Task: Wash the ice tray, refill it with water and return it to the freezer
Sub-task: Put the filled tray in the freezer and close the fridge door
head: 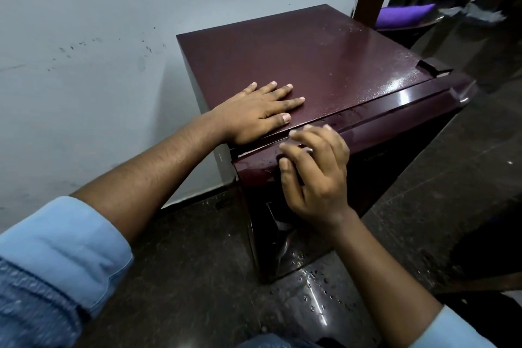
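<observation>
Two blue sleeves (56, 257) frame the view, and between them water drops (313, 288) lie on the dark floor (197, 277) at the foot of a small maroon fridge (324, 65). The right hand (316, 175) is at the top edge of the fridge door (395, 127) with its fingers bent. I cannot tell whether it grips the lip or only hovers there. Just beyond, the left hand (257, 113) lies released and flat on the fridge's top, holding nothing. The door looks shut or nearly so.

The ice tray is not in view, so it is either inside or elsewhere. The drops hint that the washing and refilling are done and the tray is back in the freezer, but the same pose would suit opening the door to fetch it. Behind stands a marked white wall (84, 37).
</observation>
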{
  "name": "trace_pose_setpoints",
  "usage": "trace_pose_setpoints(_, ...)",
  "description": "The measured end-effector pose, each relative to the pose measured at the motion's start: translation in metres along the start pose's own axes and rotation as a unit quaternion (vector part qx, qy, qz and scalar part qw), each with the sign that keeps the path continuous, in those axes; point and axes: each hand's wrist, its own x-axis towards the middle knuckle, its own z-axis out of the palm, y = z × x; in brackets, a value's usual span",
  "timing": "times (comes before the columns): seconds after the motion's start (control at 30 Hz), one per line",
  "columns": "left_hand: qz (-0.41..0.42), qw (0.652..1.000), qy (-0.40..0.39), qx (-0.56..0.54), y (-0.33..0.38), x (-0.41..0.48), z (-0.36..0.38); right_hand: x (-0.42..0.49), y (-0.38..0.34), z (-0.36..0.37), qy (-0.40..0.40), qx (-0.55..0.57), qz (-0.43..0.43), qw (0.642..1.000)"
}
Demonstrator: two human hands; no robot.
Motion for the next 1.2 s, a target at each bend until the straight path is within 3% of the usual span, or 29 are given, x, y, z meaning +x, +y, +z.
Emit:
trace_pose_setpoints(0.23,-0.006,1.0,-0.011,0.006,0.002,0.002,-0.001,0.01,0.012,0.023,0.01,-0.026,-0.044,0.999)
trace_pose_setpoints(0.6,-0.001,1.0,-0.003,0.004,0.001,0.0,0.001,0.012,0.011,0.024,0.019,-0.045,-0.027,0.998)
trace_pose_setpoints(0.83,0.0,0.998,0.01,-0.064,0.0,-0.007,-0.002,0.016,0.011,0.012,-0.048,-0.034,0.003,0.998)
trace_pose_setpoints(1.03,-0.123,0.988,-0.04,-0.08,0.035,-0.014,-0.004,0.018,0.027,-0.015,-0.157,-0.121,0.045,0.979)
trace_pose_setpoints(1.2,-0.225,0.969,-0.036,-0.094,0.093,-0.039,0.004,0.017,0.038,-0.056,-0.296,-0.183,0.113,0.931)
